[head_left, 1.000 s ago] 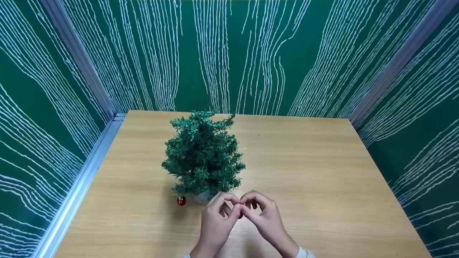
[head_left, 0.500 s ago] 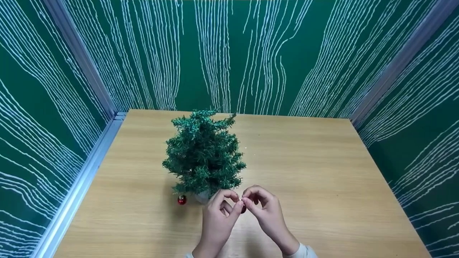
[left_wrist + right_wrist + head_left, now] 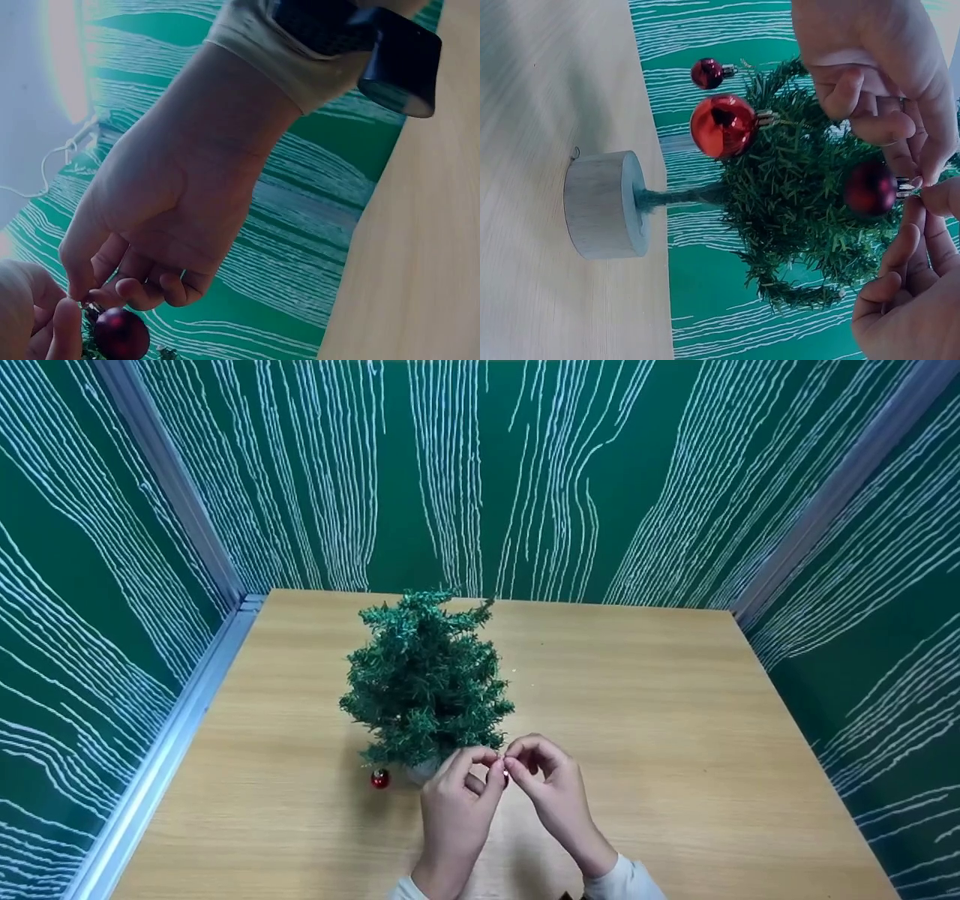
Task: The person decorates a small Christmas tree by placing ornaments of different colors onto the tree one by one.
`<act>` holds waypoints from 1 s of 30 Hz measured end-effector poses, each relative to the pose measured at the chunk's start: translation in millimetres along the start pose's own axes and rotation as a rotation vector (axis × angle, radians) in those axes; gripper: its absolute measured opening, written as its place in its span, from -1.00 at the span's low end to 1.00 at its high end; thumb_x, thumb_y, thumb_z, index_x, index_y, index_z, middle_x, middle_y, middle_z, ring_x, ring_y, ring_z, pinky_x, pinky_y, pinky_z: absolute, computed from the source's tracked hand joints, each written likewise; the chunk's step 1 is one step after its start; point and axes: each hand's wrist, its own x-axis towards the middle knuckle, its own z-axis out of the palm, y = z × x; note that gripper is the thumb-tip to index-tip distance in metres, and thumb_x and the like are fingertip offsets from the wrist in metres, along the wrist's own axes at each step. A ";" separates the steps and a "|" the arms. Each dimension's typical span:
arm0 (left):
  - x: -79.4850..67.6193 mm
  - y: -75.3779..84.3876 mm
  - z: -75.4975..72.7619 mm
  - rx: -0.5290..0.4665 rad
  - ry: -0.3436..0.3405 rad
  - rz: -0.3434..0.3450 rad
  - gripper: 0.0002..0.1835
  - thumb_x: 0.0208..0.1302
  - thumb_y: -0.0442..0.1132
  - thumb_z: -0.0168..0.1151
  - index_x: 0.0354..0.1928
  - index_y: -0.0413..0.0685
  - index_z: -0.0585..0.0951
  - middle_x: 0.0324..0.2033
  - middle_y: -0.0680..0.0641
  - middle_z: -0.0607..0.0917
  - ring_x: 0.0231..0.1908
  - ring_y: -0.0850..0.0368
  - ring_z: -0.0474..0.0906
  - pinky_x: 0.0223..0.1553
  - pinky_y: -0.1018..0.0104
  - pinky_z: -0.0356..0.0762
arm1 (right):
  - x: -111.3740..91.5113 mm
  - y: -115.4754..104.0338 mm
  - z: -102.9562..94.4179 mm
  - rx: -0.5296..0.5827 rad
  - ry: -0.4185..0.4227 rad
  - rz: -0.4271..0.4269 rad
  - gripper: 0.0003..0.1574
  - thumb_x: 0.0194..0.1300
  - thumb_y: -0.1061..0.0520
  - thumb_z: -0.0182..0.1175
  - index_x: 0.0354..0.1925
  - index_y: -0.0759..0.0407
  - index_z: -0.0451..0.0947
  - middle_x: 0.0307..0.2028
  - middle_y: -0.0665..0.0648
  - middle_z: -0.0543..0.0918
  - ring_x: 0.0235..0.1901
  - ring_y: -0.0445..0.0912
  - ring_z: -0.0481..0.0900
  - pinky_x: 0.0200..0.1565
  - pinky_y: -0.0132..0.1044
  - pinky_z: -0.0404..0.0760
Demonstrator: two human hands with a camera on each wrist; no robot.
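A dark red matte bauble (image 3: 870, 187) with a silver cap hangs between both hands, in front of the tree. At its top, my left hand (image 3: 459, 814) and right hand (image 3: 551, 799) pinch the cap or loop with thumb and fingertips; fingers hide which part each holds. In the left wrist view the bauble (image 3: 122, 334) shows just below the left hand (image 3: 169, 187). The small artificial Christmas tree (image 3: 427, 682) stands upright beyond the hands. Two more baubles hang from its lower branches: a shiny red one (image 3: 724, 126) and a small dark red one (image 3: 706, 73).
A round pale base (image 3: 604, 206) carries the tree on the wooden table (image 3: 637, 720). Beside the base lies a tiny metal ring or hook (image 3: 575, 153). Green walls with white lines (image 3: 442, 472) enclose the table at the back and sides.
Both hands have moved slightly forward, away from the body, still close together with the bauble between them. Tree and hanging baubles have stayed put.
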 end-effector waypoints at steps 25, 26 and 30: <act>10.5 -1.7 3.2 0.453 0.112 0.251 -0.96 0.18 -0.15 0.36 -0.36 0.10 0.69 -0.48 0.18 0.69 -0.65 0.43 0.51 -0.71 0.50 0.41 | 20.3 4.5 4.9 -0.094 0.046 0.015 -0.88 0.22 0.39 0.26 -0.34 0.21 0.59 -0.46 -0.03 0.60 -0.47 -0.25 0.40 -0.39 -0.44 0.36; 10.9 -1.9 3.1 0.457 0.113 0.254 -0.95 0.20 -0.14 0.35 -0.36 0.10 0.69 -0.48 0.17 0.69 -0.65 0.43 0.51 -0.71 0.50 0.40 | 20.6 3.6 4.8 -0.101 0.043 0.022 -0.90 0.22 0.40 0.26 -0.33 0.24 0.59 -0.46 -0.01 0.61 -0.47 -0.25 0.39 -0.39 -0.44 0.35; 12.8 -2.6 3.0 0.457 0.123 0.258 -0.91 0.27 -0.13 0.27 -0.37 0.10 0.69 -0.48 0.17 0.69 -0.66 0.43 0.50 -0.72 0.49 0.40 | 21.9 -8.6 4.9 -0.128 0.024 0.034 -0.98 0.23 0.37 0.27 -0.32 0.34 0.59 -0.44 0.06 0.62 -0.47 -0.26 0.38 -0.38 -0.44 0.34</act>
